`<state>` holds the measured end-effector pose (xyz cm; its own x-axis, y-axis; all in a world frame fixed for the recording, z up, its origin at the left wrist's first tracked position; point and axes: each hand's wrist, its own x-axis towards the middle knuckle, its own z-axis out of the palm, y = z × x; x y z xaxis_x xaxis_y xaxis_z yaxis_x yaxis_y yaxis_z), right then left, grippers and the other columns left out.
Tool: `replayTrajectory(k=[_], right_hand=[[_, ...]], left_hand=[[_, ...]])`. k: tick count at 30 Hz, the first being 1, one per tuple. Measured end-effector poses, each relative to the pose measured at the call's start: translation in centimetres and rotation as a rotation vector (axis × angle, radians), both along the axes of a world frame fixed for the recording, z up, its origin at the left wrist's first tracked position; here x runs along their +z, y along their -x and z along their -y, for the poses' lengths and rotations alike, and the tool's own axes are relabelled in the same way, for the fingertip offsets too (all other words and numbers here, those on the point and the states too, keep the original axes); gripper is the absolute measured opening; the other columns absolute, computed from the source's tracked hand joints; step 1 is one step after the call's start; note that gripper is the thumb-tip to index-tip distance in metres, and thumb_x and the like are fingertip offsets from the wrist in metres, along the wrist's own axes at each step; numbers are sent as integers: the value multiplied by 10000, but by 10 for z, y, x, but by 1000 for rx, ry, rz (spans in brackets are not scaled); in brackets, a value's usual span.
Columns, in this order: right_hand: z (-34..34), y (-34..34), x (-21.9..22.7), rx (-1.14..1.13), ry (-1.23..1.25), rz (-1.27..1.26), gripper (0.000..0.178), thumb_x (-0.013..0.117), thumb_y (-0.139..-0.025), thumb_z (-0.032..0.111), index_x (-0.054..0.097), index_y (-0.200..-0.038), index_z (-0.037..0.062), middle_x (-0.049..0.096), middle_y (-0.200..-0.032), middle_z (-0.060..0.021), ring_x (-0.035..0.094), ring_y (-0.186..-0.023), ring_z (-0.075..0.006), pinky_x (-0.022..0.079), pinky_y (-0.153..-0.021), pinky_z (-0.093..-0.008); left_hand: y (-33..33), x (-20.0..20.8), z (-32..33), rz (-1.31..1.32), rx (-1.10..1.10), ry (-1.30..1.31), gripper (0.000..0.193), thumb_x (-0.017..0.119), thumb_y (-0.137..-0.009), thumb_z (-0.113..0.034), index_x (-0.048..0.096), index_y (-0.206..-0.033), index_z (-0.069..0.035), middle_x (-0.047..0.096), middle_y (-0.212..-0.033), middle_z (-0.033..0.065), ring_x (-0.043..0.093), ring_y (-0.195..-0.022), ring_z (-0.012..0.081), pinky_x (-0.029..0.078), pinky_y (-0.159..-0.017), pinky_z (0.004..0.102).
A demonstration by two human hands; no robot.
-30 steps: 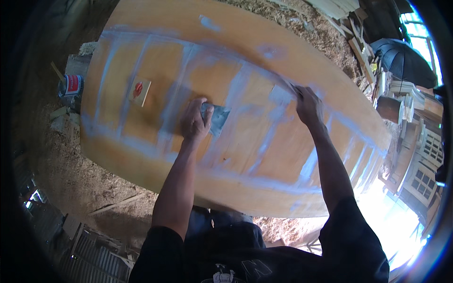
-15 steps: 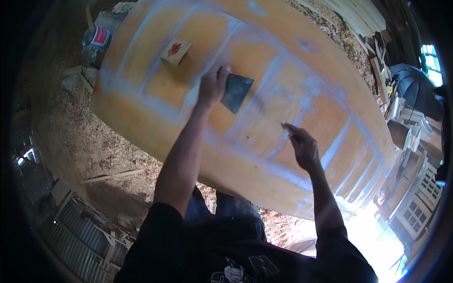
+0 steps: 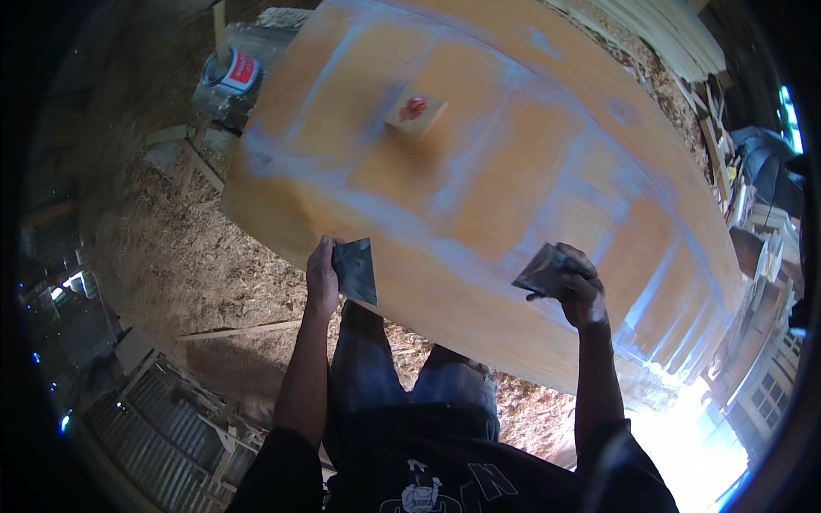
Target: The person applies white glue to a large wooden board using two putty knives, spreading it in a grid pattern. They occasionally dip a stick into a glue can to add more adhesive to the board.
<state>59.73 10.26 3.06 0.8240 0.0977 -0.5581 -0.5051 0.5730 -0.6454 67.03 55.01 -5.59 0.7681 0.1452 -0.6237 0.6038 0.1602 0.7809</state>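
Observation:
A broad curved wooden surface [image 3: 505, 201], like a boat hull, spreads before me, orange-tan with pale bluish streaks of filler along its seams. My left hand [image 3: 321, 280], fingers closed, grips one edge of a dark, flat putty spreader [image 3: 357, 272] over the hull's near edge. Farther right, my right hand [image 3: 585, 292] is closed on a second dark putty spreader [image 3: 540, 270], tilted above the hull. A small wooden board [image 3: 404, 121] with a red paste blob [image 3: 414, 108] on it rests on the hull, beyond both hands.
An open can [image 3: 234, 72] with a red-and-white label and a stick in it stands beyond the hull's left end. Wood shavings [image 3: 205, 274] cover the ground at left. Stacked planks [image 3: 663, 38] lie at the far right, near a dark umbrella [image 3: 767, 162].
My left hand has drawn back from mid-hull toward my body with its spreader. The right hand has turned, so its spreader now shows its flat face. The whole view has shifted.

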Motion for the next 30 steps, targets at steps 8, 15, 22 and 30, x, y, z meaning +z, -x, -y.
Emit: replayTrajectory(k=[8, 15, 22, 30], right_hand=[[-124, -8, -8, -160, -279, -163, 602, 607, -967, 426, 459, -1475, 139, 565, -1341, -244, 595, -1186, -507, 568, -817, -714], [-240, -76, -2, 90, -33, -191, 585, 519, -1027, 449, 526, -1383, -15, 616, -1270, -221, 672, -1096, -392, 616, -840, -571], [-321, -205, -5, 717, 1167, 383, 304, 565, -1030, 287, 701, -1242, 115, 714, -1114, -97, 700, -978, -320, 560, -827, -413], [-425, -277, -66, 832, 1628, 848, 251, 612, -969, 210, 662, -1207, 146, 654, -1209, -74, 631, -1090, -342, 501, -880, -518]], left_hand=[[-55, -20, -125, 37, -245, -235, 289, 646, -1018, -303, 666, -994, -16, 630, -886, -5, 555, -861, 79, 472, -808, 267], [-88, -21, -170, 13, -350, -120, 388, 681, -989, -382, 715, -1037, 2, 661, -884, 12, 571, -835, 90, 478, -787, 275], [-93, -34, -172, 30, -220, -144, 467, 692, -963, -433, 708, -969, 34, 682, -845, 55, 599, -824, 117, 482, -782, 296], [-84, -48, -174, 151, -258, -339, 427, 686, -952, -386, 703, -966, 40, 695, -864, 114, 632, -836, 182, 489, -819, 342]])
